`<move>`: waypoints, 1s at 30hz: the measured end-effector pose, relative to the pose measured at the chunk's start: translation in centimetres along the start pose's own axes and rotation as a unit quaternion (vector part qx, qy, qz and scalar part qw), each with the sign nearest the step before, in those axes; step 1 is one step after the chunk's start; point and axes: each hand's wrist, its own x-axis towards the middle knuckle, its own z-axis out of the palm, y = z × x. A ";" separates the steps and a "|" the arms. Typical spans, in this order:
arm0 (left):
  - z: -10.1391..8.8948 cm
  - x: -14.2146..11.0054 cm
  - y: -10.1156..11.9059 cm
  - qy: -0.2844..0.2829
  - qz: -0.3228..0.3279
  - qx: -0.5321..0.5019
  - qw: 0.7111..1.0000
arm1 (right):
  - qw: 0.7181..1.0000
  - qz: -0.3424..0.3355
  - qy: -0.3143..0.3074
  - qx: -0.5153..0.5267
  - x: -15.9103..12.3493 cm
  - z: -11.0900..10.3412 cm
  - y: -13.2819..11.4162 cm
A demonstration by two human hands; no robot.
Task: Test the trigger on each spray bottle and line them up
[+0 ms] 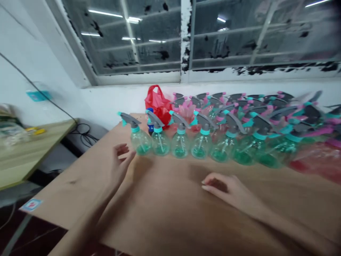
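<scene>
Green spray bottles stand upright in a front row, with grey trigger heads and turquoise collars. My left hand (122,160) is beside the leftmost spray bottle (141,142), its thumb close to the base; whether they touch I cannot tell. The fingers of that hand are apart and hold nothing. Lower and to the right, my right hand (226,188) hovers over the table, loosely curled, with thumb and forefinger tips near each other and nothing visible between them. The closest bottles to it are a spray bottle (200,144) and another spray bottle (222,145).
Behind the row crowd more spray bottles with pink and turquoise parts, including a red-tinted bottle (319,156) at right. A red plastic bag (158,103) and a blue-capped bottle (150,119) stand near the wall. Left are a second table (53,138) and black cables (85,134).
</scene>
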 end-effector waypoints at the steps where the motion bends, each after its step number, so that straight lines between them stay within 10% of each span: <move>1: 0.0 0.9 -0.4 0.006 0.000 0.011 1.000 | 0.999 -0.026 -0.010 0.021 1.0 1.1 -0.7; 18: 1.8 4.2 -2.4 -0.050 0.081 0.037 0.995 | 0.955 -0.198 -0.026 0.221 10.5 10.6 -9.0; 30: -1.4 -8.6 0.6 -0.090 0.108 0.043 0.989 | 0.968 -0.197 -0.045 0.151 9.5 8.0 -9.1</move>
